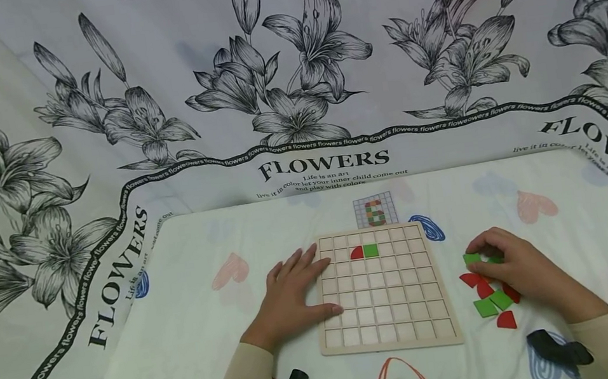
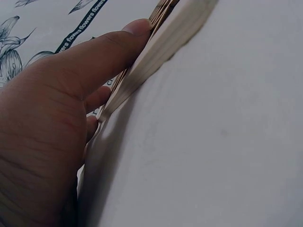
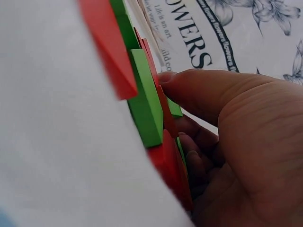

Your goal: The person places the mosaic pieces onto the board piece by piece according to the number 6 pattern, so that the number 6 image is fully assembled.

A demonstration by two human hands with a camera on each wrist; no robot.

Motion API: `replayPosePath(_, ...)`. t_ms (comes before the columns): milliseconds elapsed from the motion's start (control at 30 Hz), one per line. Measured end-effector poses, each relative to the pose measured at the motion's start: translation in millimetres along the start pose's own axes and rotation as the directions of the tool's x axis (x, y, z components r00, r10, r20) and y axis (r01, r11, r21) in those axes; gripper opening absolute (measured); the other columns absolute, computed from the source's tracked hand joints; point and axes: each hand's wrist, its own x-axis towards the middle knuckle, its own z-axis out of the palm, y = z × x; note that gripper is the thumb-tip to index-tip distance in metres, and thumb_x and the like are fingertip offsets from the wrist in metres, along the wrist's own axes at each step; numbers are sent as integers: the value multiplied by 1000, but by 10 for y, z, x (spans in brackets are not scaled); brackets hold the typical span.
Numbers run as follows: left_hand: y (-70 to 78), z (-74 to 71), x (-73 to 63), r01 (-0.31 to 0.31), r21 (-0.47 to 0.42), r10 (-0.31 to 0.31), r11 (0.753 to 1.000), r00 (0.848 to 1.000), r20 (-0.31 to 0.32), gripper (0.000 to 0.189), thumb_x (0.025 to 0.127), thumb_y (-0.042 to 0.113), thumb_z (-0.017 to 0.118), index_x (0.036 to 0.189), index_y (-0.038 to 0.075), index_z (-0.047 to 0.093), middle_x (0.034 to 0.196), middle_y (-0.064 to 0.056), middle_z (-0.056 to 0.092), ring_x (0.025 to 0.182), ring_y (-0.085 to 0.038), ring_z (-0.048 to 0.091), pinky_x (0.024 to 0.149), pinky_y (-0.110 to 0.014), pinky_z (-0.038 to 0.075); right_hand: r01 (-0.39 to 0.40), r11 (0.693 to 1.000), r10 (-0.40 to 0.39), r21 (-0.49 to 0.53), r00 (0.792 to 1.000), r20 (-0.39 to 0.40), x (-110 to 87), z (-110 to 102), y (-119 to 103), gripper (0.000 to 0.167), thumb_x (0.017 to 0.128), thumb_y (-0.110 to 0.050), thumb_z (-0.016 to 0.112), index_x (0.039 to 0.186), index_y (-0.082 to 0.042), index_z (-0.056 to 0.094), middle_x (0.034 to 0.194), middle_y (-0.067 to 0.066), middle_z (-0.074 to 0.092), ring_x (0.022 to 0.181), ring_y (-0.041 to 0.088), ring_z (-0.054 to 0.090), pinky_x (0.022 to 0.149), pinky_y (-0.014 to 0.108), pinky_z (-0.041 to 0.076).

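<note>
A wooden grid board [image 1: 391,349] lies flat in the head view, with a red quarter-circle tile [image 1: 356,253] and a green square tile [image 1: 370,250] side by side in its second row. My left hand [image 1: 289,297] rests on the board's left edge, fingers spread, thumb on the frame; the left wrist view shows the thumb along the board's side [image 2: 156,56]. Right of the board, my right hand [image 1: 512,264] is over a loose pile of tiles. Its thumb and index fingertip pinch a green square tile [image 1: 471,258] at the pile's far end. Its other fingers are partly hidden.
Red tiles [image 1: 506,320] and green tiles [image 1: 485,308] lie scattered below the right hand. Behind the board lies a small pattern card [image 1: 374,209] with a coloured grid figure. A printed cloth [image 1: 263,233] covers the table, and a flower-patterned sheet [image 1: 317,117] hangs behind.
</note>
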Motion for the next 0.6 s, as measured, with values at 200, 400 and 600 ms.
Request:
replayPosePath(200, 7, -8, -2, -4, -2, 4, 1000, 1000, -3, 94, 85, 80, 73, 164, 35, 52, 178, 12, 23, 164, -18, 13, 126, -57, 8, 12, 1000, -12, -12, 1000, -27, -6, 13, -18, 31, 96, -17, 87, 122, -9, 73, 116, 5, 67, 104, 26, 60, 84, 24, 52)
replayPosePath(400, -4, 1, 1, 0, -3, 0, 1000, 1000, -5, 94, 84, 81, 73, 164, 36, 52, 178, 14, 23, 164, -15, 12, 127, -55, 7, 14, 999, -16, -48, 999, -41, -6, 8, 6, 28, 97, -18, 86, 123, -10, 77, 117, 4, 68, 105, 26, 61, 85, 21, 51)
replayPosePath(600, -11, 11, -4, 3, -7, -3, 1000, 1000, -8, 94, 84, 82, 72, 164, 37, 52, 178, 15, 23, 164, -14, 11, 127, -55, 6, -25, 1000, 25, -11, 999, -26, -1, -5, 1, 25, 100, -18, 82, 122, -9, 76, 116, 6, 70, 104, 28, 61, 82, 20, 52)
